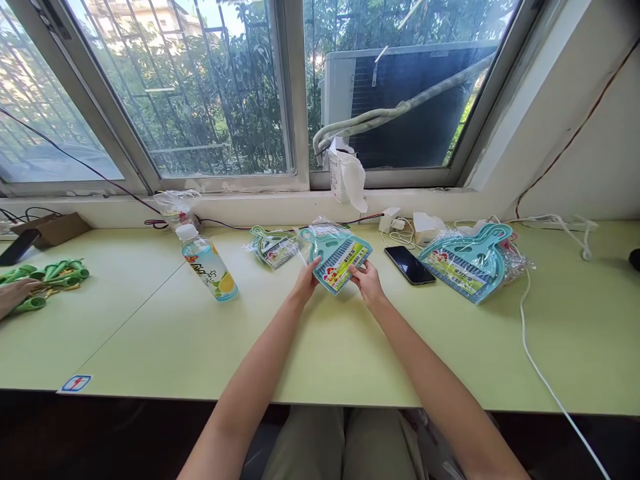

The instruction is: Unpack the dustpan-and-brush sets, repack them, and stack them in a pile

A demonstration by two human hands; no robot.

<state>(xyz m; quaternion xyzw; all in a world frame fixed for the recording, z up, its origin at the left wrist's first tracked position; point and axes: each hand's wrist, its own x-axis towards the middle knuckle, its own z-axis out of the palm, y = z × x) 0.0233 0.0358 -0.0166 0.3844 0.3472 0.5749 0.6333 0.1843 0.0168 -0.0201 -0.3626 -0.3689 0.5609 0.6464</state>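
My left hand (307, 281) grips the left edge of a teal plastic item with a yellow and blue label (340, 263), held just above the table. On its lower right edge my right hand (367, 281) is closed, thumb on the label. Behind it lies clear plastic wrap (325, 225). To the left rests a smaller wrapped green item (274, 247). Several wrapped teal items (465, 263) are piled on the right, with a black phone (410, 265) beside them.
A drink bottle (207, 263) lies tilted at the left on the table (165, 353). Another person's hand (17, 297) touches green pieces (63, 273) at the far left. A white cable (530, 347) crosses the right side; a tissue pack (345, 175) hangs by the window.
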